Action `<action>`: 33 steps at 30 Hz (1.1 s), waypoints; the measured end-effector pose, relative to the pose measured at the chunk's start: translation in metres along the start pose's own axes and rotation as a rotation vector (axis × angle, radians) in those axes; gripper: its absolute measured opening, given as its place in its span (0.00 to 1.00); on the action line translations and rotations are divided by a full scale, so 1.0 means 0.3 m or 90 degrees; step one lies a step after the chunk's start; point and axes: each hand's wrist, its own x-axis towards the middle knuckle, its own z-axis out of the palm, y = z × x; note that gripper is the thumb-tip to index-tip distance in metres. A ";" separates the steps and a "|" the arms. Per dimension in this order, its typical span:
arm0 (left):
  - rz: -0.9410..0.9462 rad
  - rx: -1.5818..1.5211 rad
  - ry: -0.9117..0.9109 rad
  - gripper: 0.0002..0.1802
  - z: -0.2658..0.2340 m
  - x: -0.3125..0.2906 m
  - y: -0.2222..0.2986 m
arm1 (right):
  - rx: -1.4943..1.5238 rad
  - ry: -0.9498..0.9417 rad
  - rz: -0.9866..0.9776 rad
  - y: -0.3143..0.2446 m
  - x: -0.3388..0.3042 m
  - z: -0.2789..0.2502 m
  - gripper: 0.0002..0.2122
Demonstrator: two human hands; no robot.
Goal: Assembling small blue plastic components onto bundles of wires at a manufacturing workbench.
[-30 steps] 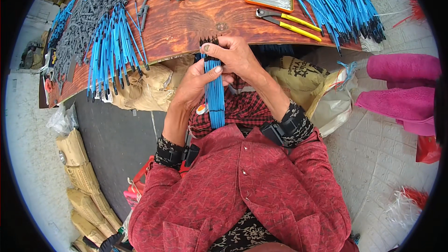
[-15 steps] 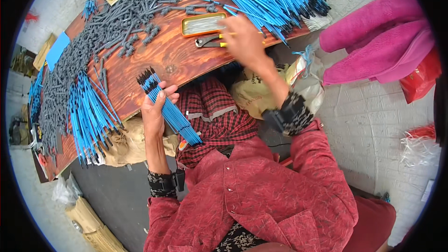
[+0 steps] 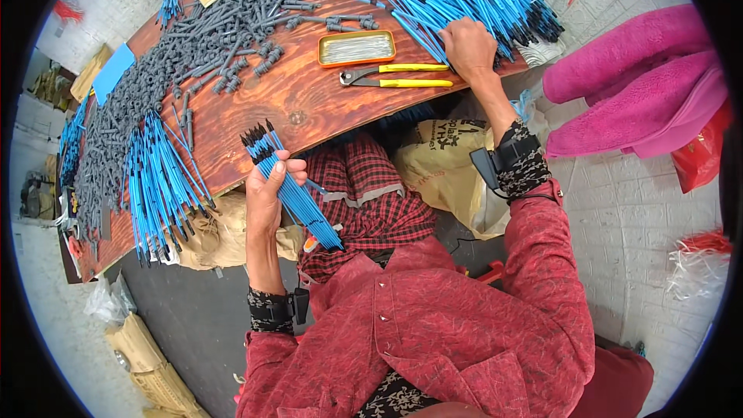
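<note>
Altogether, one tray (image 3: 357, 63) beyond one cutter (image 3: 410, 68); left grip (image 3: 265, 191) clasps one bundle (image 3: 304, 205), thumb atop; right grip (image 3: 472, 50) curled rightward of cutter, hold unclear

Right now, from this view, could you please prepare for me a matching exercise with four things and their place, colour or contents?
Things:
1. Bundle of blue rods
2. Pliers
3. Shallow tray
4. Plush cloth

Descriptions:
A. Filled with thin silvery pieces
B. Magenta all over
C. In the left hand
D. Yellow-handled

Pairs: 1-C, 2-D, 3-A, 4-B
</note>
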 end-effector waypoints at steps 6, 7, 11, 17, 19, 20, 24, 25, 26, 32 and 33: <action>0.002 -0.002 -0.008 0.16 0.016 -0.004 0.002 | 0.288 0.002 0.168 0.024 0.005 -0.041 0.11; -0.002 -0.014 0.000 0.15 0.021 -0.012 0.005 | 0.407 -0.002 0.205 0.028 0.009 -0.043 0.11; 0.015 -0.014 -0.014 0.15 0.011 -0.018 0.018 | 0.485 -0.067 0.109 0.047 0.002 -0.097 0.10; 0.027 -0.017 0.001 0.14 -0.014 -0.031 0.013 | 0.870 -0.158 0.213 0.028 -0.026 -0.133 0.13; 0.022 -0.021 0.001 0.14 -0.026 -0.034 0.014 | 0.878 -0.207 0.254 -0.015 -0.049 -0.169 0.13; 0.020 -0.026 0.005 0.14 -0.033 -0.039 0.009 | 0.851 -0.200 0.260 -0.056 -0.063 -0.212 0.12; 0.021 -0.031 0.020 0.14 -0.043 -0.032 0.011 | 0.737 -0.295 0.161 -0.172 -0.209 -0.286 0.12; 0.008 -0.044 0.024 0.14 -0.040 -0.025 0.012 | 0.739 -0.313 0.124 -0.215 -0.264 -0.300 0.12; 0.008 -0.059 0.012 0.14 -0.035 -0.017 0.014 | 0.842 -0.319 0.113 -0.258 -0.326 -0.296 0.13; 0.000 -0.121 0.007 0.14 -0.027 0.008 0.008 | 0.866 -0.489 0.100 -0.460 -0.515 -0.324 0.20; 0.000 -0.137 0.009 0.13 -0.033 0.004 0.007 | 0.870 -0.495 0.098 -0.479 -0.530 -0.321 0.20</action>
